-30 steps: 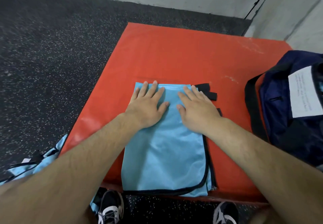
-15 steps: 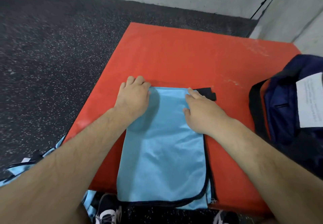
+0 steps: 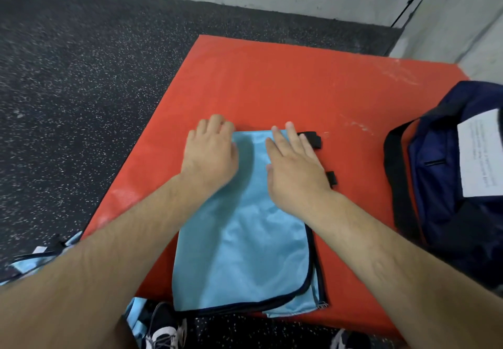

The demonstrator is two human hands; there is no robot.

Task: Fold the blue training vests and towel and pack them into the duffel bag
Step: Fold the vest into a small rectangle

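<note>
**Both hands at far edge of folded vest**

Spare blue vests (image 3: pixel 40 261) lie on the floor, far left. Left hand (image 3: pixel 209 155): grip narrow, fingers curled over the far-left corner of the folded vest (image 3: pixel 245 253) on the red pad (image 3: pixel 272 84). Right hand (image 3: pixel 294 169): grip wide, flat on the vest. Black straps (image 3: pixel 310 139) stick out beside it. Duffel bag (image 3: pixel 449 172) sits far right, apart.

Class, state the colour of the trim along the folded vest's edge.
Black trim on the light blue vest, clearest in the head view.
</note>
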